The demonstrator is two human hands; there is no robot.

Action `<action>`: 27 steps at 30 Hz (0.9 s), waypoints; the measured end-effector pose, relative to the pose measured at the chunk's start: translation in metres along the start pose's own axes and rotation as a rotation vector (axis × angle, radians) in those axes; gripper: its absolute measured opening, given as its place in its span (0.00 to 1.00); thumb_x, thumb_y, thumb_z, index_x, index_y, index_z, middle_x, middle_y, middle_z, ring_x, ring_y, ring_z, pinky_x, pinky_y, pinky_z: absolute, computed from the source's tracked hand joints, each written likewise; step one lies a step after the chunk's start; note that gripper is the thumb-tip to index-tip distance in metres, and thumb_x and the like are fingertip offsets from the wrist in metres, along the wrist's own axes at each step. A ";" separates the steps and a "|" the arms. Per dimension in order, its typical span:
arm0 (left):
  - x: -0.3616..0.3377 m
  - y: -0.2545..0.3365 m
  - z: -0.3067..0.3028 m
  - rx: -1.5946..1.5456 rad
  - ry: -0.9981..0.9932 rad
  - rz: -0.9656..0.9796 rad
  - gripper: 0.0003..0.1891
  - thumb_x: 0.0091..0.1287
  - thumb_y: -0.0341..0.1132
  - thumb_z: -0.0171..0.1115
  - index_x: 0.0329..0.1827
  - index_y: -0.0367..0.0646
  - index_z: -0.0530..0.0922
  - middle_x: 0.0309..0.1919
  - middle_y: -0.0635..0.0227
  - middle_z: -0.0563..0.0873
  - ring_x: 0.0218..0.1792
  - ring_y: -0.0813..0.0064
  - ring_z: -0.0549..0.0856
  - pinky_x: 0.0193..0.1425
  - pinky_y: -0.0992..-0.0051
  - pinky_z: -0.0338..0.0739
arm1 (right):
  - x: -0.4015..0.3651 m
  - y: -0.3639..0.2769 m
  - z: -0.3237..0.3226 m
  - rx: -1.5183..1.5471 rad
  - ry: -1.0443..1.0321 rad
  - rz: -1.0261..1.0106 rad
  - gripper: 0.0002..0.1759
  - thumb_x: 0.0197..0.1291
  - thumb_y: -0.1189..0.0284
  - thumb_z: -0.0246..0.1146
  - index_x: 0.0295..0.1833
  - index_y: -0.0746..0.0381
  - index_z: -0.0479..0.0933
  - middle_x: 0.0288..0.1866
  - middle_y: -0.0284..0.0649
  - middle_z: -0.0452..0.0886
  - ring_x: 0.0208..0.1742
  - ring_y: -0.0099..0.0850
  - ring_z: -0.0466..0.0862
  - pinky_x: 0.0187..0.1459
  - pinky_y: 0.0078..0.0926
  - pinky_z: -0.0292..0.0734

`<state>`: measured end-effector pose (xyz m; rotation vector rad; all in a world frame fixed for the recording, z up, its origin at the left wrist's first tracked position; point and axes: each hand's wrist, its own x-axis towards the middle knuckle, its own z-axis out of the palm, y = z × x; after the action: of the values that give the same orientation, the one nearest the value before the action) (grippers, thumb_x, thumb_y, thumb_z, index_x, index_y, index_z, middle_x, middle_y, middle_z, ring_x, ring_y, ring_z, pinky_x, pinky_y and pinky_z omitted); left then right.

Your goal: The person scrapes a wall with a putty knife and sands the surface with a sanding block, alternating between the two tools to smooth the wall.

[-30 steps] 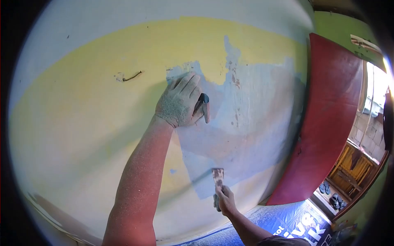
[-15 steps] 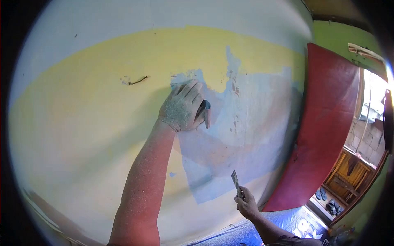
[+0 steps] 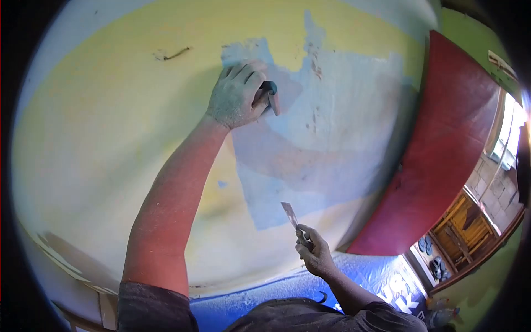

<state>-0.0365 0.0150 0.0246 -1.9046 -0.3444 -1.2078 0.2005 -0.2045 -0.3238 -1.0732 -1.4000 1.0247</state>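
I see my left arm stretched up full length, the dusty left hand (image 3: 237,95) against the yellow wall (image 3: 110,138), fingers wrapped round a scraper (image 3: 271,97) at the top of the blue patch (image 3: 332,122). My right hand (image 3: 314,253) sits low with the elbow bent, fingers clamped on a putty knife (image 3: 290,213) whose blade tilts up-left by the patch's lower edge.
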 end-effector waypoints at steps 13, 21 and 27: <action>-0.198 0.334 -0.007 -0.862 -0.442 -1.400 0.14 0.67 0.30 0.74 0.52 0.36 0.83 0.39 0.54 0.94 0.42 0.56 0.96 0.50 0.59 0.89 | -0.054 0.002 -0.040 -0.399 0.391 0.050 0.40 0.57 0.67 0.94 0.64 0.64 0.72 0.33 0.27 0.72 0.32 0.19 0.70 0.36 0.26 0.71; -0.232 0.340 -0.058 -1.388 -0.750 -1.412 0.23 0.72 0.22 0.72 0.70 0.34 0.79 0.63 0.58 0.88 0.65 0.70 0.89 0.76 0.63 0.85 | -0.069 0.038 -0.038 -0.123 0.380 0.120 0.26 0.69 0.76 0.83 0.63 0.63 0.74 0.47 0.35 0.83 0.38 0.20 0.81 0.37 0.22 0.78; -0.249 0.348 -0.070 -1.219 -0.859 -1.371 0.30 0.69 0.27 0.82 0.72 0.35 0.77 0.64 0.54 0.89 0.68 0.60 0.90 0.77 0.59 0.83 | -0.068 0.017 -0.024 0.105 0.372 0.292 0.17 0.75 0.74 0.77 0.60 0.60 0.76 0.35 0.34 0.82 0.22 0.22 0.79 0.24 0.23 0.72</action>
<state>0.0081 -0.2046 -0.3471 -3.3972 -1.9780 -1.3952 0.2286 -0.2664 -0.3534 -1.3366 -0.8994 1.0277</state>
